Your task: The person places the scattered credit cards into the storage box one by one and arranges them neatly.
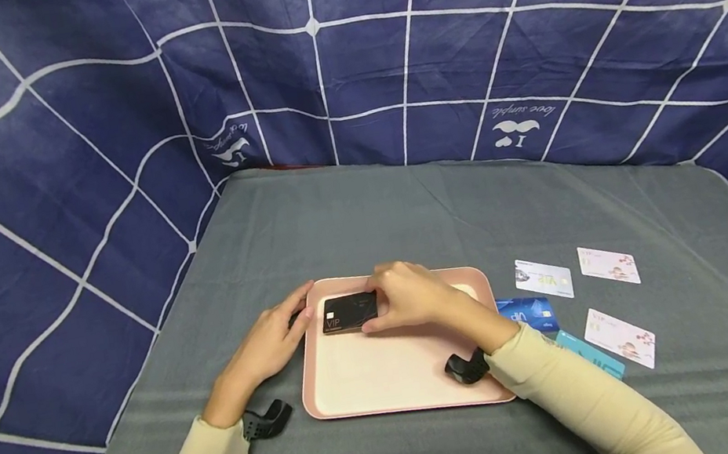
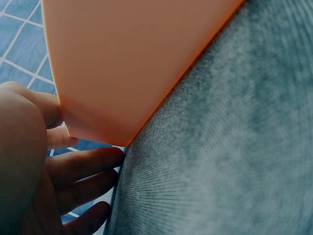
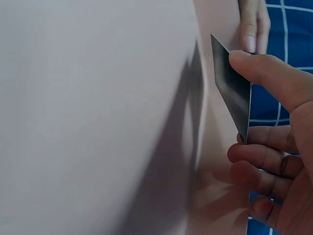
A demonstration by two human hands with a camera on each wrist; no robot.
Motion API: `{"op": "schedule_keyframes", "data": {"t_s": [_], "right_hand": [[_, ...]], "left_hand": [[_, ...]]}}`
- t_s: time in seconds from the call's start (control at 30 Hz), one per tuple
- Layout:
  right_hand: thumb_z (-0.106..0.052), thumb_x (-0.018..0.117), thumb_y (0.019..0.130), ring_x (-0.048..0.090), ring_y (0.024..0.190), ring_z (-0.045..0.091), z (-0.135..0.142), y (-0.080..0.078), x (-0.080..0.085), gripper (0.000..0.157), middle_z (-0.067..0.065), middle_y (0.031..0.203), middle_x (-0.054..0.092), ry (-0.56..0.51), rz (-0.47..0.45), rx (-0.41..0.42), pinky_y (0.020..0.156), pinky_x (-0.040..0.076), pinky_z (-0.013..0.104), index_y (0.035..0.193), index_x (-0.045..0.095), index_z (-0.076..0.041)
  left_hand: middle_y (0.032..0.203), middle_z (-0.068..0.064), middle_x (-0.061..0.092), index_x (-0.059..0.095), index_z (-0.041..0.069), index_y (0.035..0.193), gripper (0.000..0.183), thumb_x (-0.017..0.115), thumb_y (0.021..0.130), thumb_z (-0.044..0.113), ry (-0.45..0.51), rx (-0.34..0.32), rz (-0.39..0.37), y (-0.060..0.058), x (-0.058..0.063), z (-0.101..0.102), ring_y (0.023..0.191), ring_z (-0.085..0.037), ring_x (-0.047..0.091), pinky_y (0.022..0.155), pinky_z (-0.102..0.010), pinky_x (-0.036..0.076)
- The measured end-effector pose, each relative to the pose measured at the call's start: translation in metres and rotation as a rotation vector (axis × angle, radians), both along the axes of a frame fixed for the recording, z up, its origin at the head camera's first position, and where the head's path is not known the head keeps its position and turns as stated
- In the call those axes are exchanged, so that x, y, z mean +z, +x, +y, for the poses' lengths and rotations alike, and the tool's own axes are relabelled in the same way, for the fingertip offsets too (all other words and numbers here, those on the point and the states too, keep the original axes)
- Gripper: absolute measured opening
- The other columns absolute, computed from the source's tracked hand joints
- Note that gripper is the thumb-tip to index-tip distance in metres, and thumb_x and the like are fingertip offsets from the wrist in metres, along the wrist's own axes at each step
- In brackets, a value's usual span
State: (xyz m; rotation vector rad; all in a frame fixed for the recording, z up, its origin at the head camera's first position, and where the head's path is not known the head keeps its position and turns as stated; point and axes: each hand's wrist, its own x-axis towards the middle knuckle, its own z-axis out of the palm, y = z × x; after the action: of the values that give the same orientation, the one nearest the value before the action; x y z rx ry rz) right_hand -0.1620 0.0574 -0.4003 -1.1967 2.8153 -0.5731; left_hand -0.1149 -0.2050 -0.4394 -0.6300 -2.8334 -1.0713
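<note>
"Where is the black card [image 1: 347, 312]?"
"Tilted above the pink tray [image 1: 373, 372], towards 11 o'clock. The right hand [image 1: 410, 295] pinches 1 end, probably leaving its printed face uncovered."
"And the left hand [image 1: 273, 342]?"
"Loose-fingered against the tray's 10 o'clock rim, perhaps steadying it. 5 other cards [image 1: 621, 339] lie around 3 o'clock."

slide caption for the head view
Right hand holds a black VIP card over a pink tray; left hand at the tray's edge.

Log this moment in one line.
left hand: touches pink tray; right hand: holds black VIP card over tray; five other cards: right of tray
</note>
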Motion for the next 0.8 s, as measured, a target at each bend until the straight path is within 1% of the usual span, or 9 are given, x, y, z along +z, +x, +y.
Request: {"op": "schedule_keyframes", "data": {"t_s": [0.13,0.4,0.63,0.7,0.8], "right_hand": [[-0.05,0.086,0.07,0.051,0.062,0.007,-0.0009,0.0014,-0.0021,0.046,-0.009,0.074,0.053,0.003,-0.006,-0.005,0.055,0.045,0.025,0.094,0.074,-0.013],[-0.049,0.085,0.072,0.052,0.065,0.009,-0.004,0.0004,-0.0082,0.042,-0.008,0.076,0.058,0.017,-0.005,0.007,0.058,0.047,0.028,0.084,0.07,-0.013],[-0.049,0.083,0.075,0.052,0.064,0.011,-0.0062,0.0017,-0.0091,0.039,-0.008,0.073,0.055,0.098,0.003,-0.029,0.058,0.048,0.033,0.08,0.065,-0.015],[-0.049,0.083,0.076,0.053,0.064,0.012,-0.0066,0.0025,-0.0088,0.039,-0.007,0.073,0.055,0.117,0.002,-0.04,0.059,0.049,0.034,0.08,0.064,-0.015],[-0.048,0.082,0.077,0.056,0.066,0.014,-0.0072,0.004,-0.0086,0.039,-0.005,0.077,0.06,0.142,0.012,-0.047,0.061,0.051,0.037,0.083,0.065,-0.014]], "left_hand": [[0.122,-0.024,0.064,0.045,0.001,0.146,0.046,0.051,0.105,0.019,-0.002,0.0,-0.004,0.0,0.0013,0.0004,0.114,-0.037,0.062,0.095,-0.054,0.047],[0.123,-0.024,0.064,0.045,0.0,0.146,0.045,0.051,0.105,0.018,-0.003,-0.001,-0.002,0.0008,0.0007,-0.0006,0.114,-0.037,0.062,0.096,-0.053,0.047],[0.128,-0.025,0.061,0.044,-0.001,0.146,0.046,0.051,0.105,0.017,-0.006,-0.006,0.001,0.0003,-0.0005,-0.0002,0.118,-0.038,0.059,0.097,-0.053,0.046],[0.129,-0.025,0.061,0.045,-0.001,0.146,0.046,0.051,0.105,0.017,-0.005,-0.006,0.002,0.0,-0.0003,0.0,0.118,-0.038,0.059,0.097,-0.053,0.046],[0.128,-0.025,0.061,0.044,-0.001,0.146,0.046,0.051,0.105,0.017,0.0,-0.006,-0.002,-0.0001,0.0002,0.0004,0.118,-0.038,0.059,0.096,-0.053,0.047]]}}
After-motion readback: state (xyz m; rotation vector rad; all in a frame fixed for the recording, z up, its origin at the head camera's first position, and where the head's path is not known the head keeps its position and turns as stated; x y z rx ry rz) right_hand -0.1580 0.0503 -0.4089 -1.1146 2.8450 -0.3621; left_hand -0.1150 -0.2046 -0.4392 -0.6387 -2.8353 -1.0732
